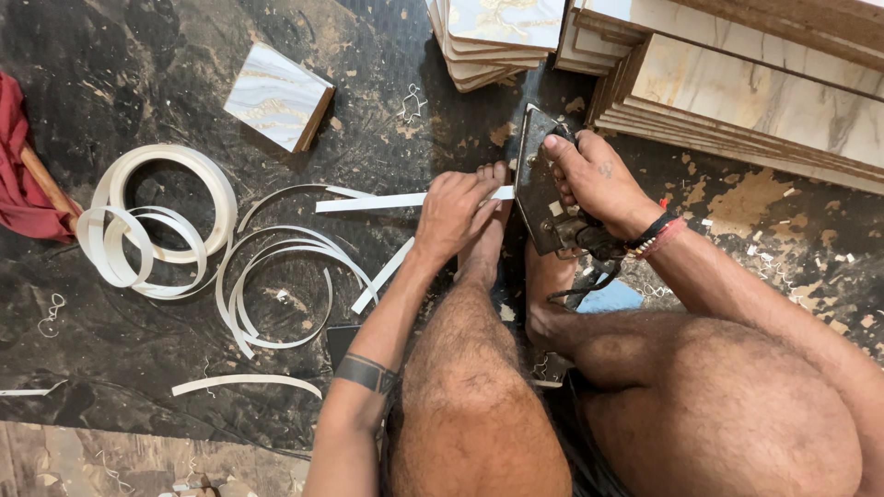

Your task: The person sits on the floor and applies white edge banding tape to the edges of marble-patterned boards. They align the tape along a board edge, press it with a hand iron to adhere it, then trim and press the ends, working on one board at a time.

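Note:
My left hand (pixel 453 213) pinches a flat white edge-banding strip (pixel 368 202) that runs left across the dark floor. The strip's right end goes under a dark flat iron (pixel 536 189), which my right hand (pixel 594 177) presses down by its top. The iron stands on edge just in front of my feet (pixel 486 244), and its cord (pixel 580 290) trails back toward my legs. A second short white strip (pixel 382 274) lies slanted below my left wrist.
Loose coils of white banding tape (pixel 157 225) lie at the left, with a cut strip (pixel 244 381) nearer me. A small marbled board (pixel 276 95) sits at upper left. Stacks of marbled laminated boards (pixel 737 87) fill the upper right. A red cloth (pixel 23 166) lies at the far left.

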